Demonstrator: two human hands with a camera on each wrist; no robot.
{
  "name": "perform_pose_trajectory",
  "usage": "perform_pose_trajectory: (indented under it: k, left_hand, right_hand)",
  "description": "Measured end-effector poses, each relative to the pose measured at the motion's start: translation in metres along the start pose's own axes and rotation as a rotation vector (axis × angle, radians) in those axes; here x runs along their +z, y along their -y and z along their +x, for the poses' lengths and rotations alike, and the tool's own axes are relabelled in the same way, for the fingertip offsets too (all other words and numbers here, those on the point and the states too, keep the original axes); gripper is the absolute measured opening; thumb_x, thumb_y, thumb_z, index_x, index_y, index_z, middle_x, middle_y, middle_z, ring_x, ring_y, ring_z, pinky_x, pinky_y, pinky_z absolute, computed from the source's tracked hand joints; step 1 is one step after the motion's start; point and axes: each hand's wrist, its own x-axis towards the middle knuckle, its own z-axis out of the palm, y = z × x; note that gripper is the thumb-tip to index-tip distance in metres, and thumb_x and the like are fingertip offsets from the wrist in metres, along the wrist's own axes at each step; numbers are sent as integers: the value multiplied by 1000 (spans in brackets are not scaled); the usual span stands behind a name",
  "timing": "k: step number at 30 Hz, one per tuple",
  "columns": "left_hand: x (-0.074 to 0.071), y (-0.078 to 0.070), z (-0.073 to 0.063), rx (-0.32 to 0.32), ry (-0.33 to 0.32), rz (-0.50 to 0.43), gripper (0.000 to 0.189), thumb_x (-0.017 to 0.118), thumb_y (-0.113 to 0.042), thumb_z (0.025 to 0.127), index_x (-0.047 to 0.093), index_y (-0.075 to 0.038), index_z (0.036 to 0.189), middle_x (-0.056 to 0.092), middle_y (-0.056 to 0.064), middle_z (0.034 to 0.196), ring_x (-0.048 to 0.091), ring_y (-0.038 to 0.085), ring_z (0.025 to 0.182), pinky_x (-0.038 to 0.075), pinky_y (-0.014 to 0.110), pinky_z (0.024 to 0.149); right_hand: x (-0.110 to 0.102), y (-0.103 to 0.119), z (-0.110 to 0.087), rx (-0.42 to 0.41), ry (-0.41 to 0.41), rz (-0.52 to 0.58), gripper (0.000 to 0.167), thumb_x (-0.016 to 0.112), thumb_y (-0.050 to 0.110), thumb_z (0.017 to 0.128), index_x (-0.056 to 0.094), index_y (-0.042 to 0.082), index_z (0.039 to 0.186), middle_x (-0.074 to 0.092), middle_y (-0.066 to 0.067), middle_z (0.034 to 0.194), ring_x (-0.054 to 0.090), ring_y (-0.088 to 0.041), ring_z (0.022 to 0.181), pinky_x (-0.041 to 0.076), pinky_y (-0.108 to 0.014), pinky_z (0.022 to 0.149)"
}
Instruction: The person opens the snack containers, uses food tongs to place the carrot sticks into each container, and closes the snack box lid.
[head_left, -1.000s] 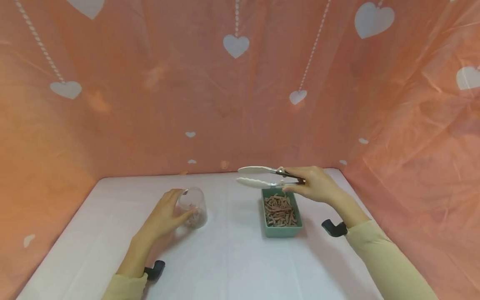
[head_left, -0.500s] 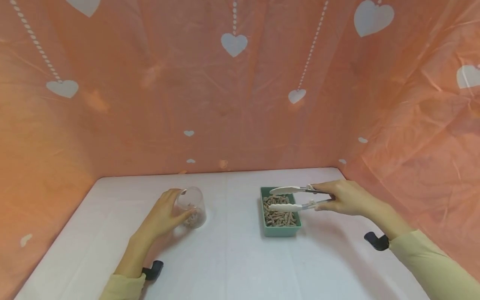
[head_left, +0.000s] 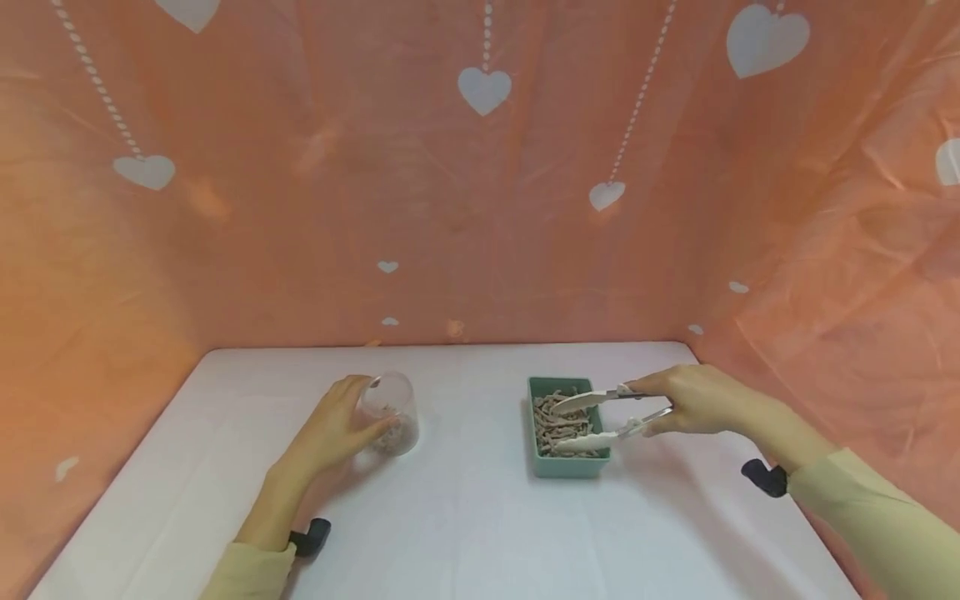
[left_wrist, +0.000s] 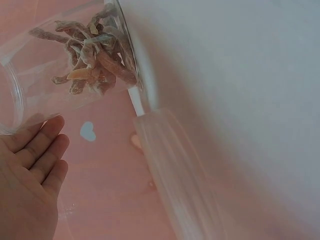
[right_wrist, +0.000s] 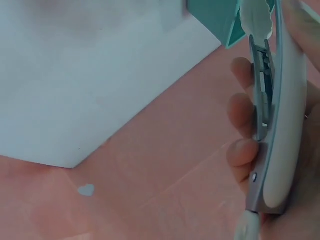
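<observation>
In the head view my left hand (head_left: 330,433) holds a clear jar (head_left: 390,408) at the table's left, thumb in front and fingers behind. The left wrist view shows brown dried strips (left_wrist: 97,57) heaped at the jar's base; my fingertips touch its side near the rim. My right hand (head_left: 705,402) grips a pair of tongs (head_left: 611,433) with white tips. Those tips, spread apart, reach over and into a green box (head_left: 570,468) full of similar brown strips (head_left: 555,421). Whether a strip lies between the tips, I cannot tell.
Both the jar and the box stand on a white-covered table (head_left: 465,525). An orange cloth (head_left: 420,192) with white hearts hangs behind and at the sides. Black wrist cameras sit on both wrists.
My right hand has moved right and toward me, then lower, taking the tongs' tips from above the table left of the box down among the strips. The left hand and jar stay put.
</observation>
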Motion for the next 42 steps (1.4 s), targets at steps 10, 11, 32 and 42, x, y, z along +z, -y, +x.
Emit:
perform_pose_trajectory:
  k: [10,11,32,42]
  left_hand:
    - [0,-4,3,5,10,3,68,80,-39,92,54,3,139,55,23,141,49,44,134,40,61,113]
    - [1,-4,3,8,10,2,68,80,-38,92,55,3,139,56,23,140,50,44,134,40,62,113]
    - [1,-6,2,-44,40,8,71,77,-45,93,53,1,142,54,21,144,48,43,136,40,62,114]
    - [-2,-2,-1,-64,43,17,73,77,-44,93,52,2,143,53,22,144,47,43,136,40,62,114]
  right_hand:
    - [-13,3,15,32,116,12,65,90,45,78,74,9,130,77,-7,116,74,-29,104,61,-52,85]
    - [-13,4,16,36,123,9,64,90,44,78,74,10,130,77,-7,116,74,-29,105,61,-52,86]
    - [4,-2,13,-25,19,21,55,87,46,80,79,12,122,80,1,105,74,-13,85,59,-35,70]
    - [10,-1,14,-28,-28,10,46,89,39,80,80,14,118,80,2,102,71,-10,77,56,-31,63]
